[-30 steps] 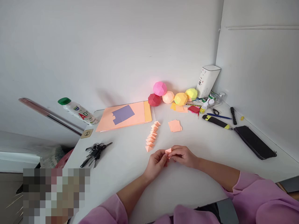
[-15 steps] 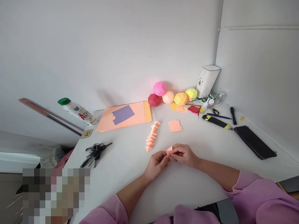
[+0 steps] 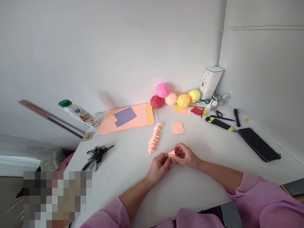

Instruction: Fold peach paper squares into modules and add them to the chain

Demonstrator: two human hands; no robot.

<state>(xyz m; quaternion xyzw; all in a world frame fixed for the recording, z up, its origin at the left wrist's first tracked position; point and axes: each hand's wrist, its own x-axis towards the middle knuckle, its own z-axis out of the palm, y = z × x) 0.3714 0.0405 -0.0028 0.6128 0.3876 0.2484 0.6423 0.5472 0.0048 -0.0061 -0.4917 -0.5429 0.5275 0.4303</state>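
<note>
Between my two hands is a small folded piece of peach paper, just above the white table. My left hand pinches it from the left, thumb and forefinger closed. From the other side my right hand grips its right edge with bent fingers; its fingertips are partly hidden. Just left of them, several folded peach paper pieces stand in a slanting row. Beyond my hands lies a small stack of peach paper squares.
Faceted paper balls line the wall. Peach sheets bearing a purple piece lie left, near a bottle and keys. To the right are a cutter, pen, glue bottle and black phone-like case.
The folded paper has tilted and lies flatter between my fingers. My right hand's fingers have shifted and curled higher around it. My left hand has barely moved.
</note>
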